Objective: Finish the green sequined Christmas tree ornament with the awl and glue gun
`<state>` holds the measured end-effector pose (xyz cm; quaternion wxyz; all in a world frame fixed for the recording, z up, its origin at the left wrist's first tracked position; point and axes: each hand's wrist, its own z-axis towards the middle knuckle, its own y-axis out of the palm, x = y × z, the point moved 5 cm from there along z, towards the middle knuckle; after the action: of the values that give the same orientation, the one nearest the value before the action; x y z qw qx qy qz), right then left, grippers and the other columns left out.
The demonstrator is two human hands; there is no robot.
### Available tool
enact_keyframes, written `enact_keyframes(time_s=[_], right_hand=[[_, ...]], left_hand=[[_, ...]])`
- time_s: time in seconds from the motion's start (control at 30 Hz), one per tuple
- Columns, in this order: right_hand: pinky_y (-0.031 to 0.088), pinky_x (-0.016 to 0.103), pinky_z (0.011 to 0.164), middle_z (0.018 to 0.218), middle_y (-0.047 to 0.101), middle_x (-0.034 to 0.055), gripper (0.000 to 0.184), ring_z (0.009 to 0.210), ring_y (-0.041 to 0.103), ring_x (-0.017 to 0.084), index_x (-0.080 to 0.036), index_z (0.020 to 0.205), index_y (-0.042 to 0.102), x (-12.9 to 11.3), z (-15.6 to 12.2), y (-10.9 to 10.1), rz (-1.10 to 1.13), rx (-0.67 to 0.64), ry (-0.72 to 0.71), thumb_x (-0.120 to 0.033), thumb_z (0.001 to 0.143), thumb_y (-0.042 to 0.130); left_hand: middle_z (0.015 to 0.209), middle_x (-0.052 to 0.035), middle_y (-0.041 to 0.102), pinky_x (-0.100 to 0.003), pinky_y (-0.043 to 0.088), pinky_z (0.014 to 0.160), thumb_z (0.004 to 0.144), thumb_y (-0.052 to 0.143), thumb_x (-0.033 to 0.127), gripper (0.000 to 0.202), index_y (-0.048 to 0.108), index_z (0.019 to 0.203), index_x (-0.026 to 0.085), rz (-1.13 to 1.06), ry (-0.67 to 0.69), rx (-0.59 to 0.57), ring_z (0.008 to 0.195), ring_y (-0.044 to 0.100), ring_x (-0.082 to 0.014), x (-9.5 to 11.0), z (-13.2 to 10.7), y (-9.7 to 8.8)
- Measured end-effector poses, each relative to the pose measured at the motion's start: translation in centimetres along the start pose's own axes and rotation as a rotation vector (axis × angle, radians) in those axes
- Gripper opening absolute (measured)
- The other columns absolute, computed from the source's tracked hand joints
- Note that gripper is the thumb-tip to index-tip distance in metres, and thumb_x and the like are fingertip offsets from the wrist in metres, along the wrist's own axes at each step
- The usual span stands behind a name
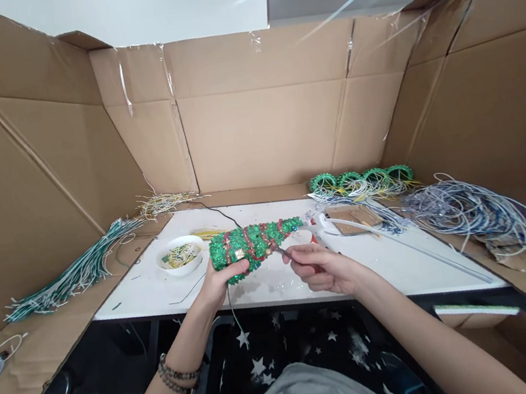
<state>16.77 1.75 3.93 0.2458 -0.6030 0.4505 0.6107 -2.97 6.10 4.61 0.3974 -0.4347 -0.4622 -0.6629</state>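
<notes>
A small green beaded Christmas tree (255,243) with a red bead garland lies on its side above the white tabletop (404,268), its tip pointing right. My left hand (221,282) grips its wide base from below, thumb on top. My right hand (322,269) is closed in a pinch on a thin strand (282,252) that runs to the tree's middle. A dark thin wire hangs down from the tree's base.
A white bowl (181,255) of small yellow-green pieces sits left of the tree. Green-white wire bundles (75,274) lie far left, grey-blue wires (469,211) at right, green beaded rings (360,178) at the back. Cardboard walls (262,130) enclose the bench. A white tool (320,228) lies behind my right hand.
</notes>
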Motion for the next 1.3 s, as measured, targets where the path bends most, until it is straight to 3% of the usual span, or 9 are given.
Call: enact_keyframes(time_s=[0.17, 0.4, 0.6, 0.77, 0.9, 1.0, 1.1, 1.23, 1.3], right_hand=[[0.005, 0.019, 0.033, 0.047, 0.031, -0.0154, 0.05, 0.033, 0.008, 0.0, -0.021, 0.082, 0.048, 0.4, 0.6, 0.2, -0.034, 0.047, -0.018, -0.06, 0.067, 0.076], [0.008, 0.022, 0.04, 0.051, 0.027, -0.0126, 0.046, 0.042, 0.011, 0.003, -0.02, 0.079, 0.051, -0.5, 0.7, 0.4, -0.27, 0.263, -0.208, -0.062, 0.07, 0.068], [0.02, 0.026, 0.052, 0.057, 0.034, -0.0054, 0.031, 0.053, 0.029, 0.009, -0.02, 0.067, 0.05, -1.4, -0.2, 0.9, -0.63, 0.525, -0.445, -0.047, 0.081, 0.058], [0.021, 0.028, 0.057, 0.056, 0.045, -0.0014, 0.02, 0.053, 0.036, 0.013, -0.019, 0.076, 0.059, -1.1, -0.8, 1.4, -0.872, 0.704, -0.529, -0.033, 0.087, 0.05], [0.021, 0.029, 0.058, 0.068, 0.06, 0.0065, 0.022, 0.058, 0.045, 0.016, -0.018, 0.088, 0.066, -0.8, -0.9, 1.3, -0.956, 0.784, -0.55, -0.029, 0.086, 0.047], [0.025, 0.028, 0.057, 0.068, 0.06, 0.0058, 0.025, 0.058, 0.046, 0.015, -0.018, 0.088, 0.067, -1.0, -1.0, 1.1, -0.95, 0.767, -0.545, -0.034, 0.087, 0.048], [0.029, 0.025, 0.052, 0.055, 0.05, -0.0007, 0.033, 0.05, 0.041, 0.011, -0.018, 0.083, 0.066, -1.5, -1.0, 1.0, -0.853, 0.656, -0.501, -0.046, 0.088, 0.051], [0.01, 0.022, 0.041, 0.05, 0.038, -0.0065, 0.053, 0.041, 0.019, 0.004, -0.013, 0.08, 0.065, -0.4, -0.2, 0.7, -0.183, 0.362, -0.233, -0.065, 0.082, 0.053], [0.004, 0.021, 0.041, 0.048, 0.031, -0.0096, 0.051, 0.04, 0.012, 0.002, -0.013, 0.074, 0.061, 0.2, 0.0, 0.9, 0.063, 0.213, -0.098, -0.065, 0.077, 0.06]], left_hand=[[0.079, -0.0066, 0.075, -0.032, 0.052, 0.06, 0.053, 0.087, 0.03, 0.039, 0.074, 0.086, 0.015, 0.027, -0.023, -0.023, 0.07, 0.065, -0.023, -0.4, 0.2, -0.3], [0.079, -0.0054, 0.075, -0.03, 0.053, 0.06, 0.052, 0.088, 0.029, 0.046, 0.075, 0.094, 0.015, -0.02, -0.008, 0.007, 0.07, 0.067, -0.0225, -0.6, 0.4, -0.5], [0.083, -0.0049, 0.075, -0.029, 0.054, 0.062, 0.05, 0.09, 0.028, 0.047, 0.075, 0.093, 0.015, -0.013, -0.027, 0.036, 0.073, 0.067, -0.0216, -0.7, 0.4, -0.6], [0.079, -0.0035, 0.074, -0.027, 0.052, 0.057, 0.05, 0.09, 0.028, 0.044, 0.074, 0.09, 0.015, -0.006, -0.026, 0.043, 0.069, 0.065, -0.0186, -0.8, 0.5, -0.5], [0.073, -0.002, 0.072, -0.026, 0.051, 0.055, 0.048, 0.09, 0.026, 0.04, 0.073, 0.083, 0.015, -0.015, -0.04, 0.072, 0.064, 0.063, -0.017, -0.8, 0.5, -0.3], [0.078, -0.0023, 0.075, -0.026, 0.053, 0.056, 0.048, 0.09, 0.026, 0.044, 0.074, 0.088, 0.017, -0.045, -0.03, 0.068, 0.067, 0.065, -0.018, -0.5, 0.5, -0.1], [0.081, -0.0024, 0.076, -0.026, 0.054, 0.058, 0.049, 0.091, 0.025, 0.046, 0.074, 0.09, 0.017, -0.052, 0.012, 0.051, 0.07, 0.067, -0.019, 0.2, 0.2, 0.0], [0.075, -0.0011, 0.074, -0.027, 0.052, 0.052, 0.047, 0.091, 0.027, 0.047, 0.072, 0.089, 0.017, -0.057, 0.03, 0.044, 0.064, 0.064, -0.0183, 0.9, -0.2, 0.0], [0.075, -0.0014, 0.073, -0.027, 0.051, 0.052, 0.048, 0.091, 0.028, 0.047, 0.073, 0.09, 0.017, -0.046, 0.042, 0.036, 0.063, 0.064, -0.0179, 1.1, -0.4, 0.1]])
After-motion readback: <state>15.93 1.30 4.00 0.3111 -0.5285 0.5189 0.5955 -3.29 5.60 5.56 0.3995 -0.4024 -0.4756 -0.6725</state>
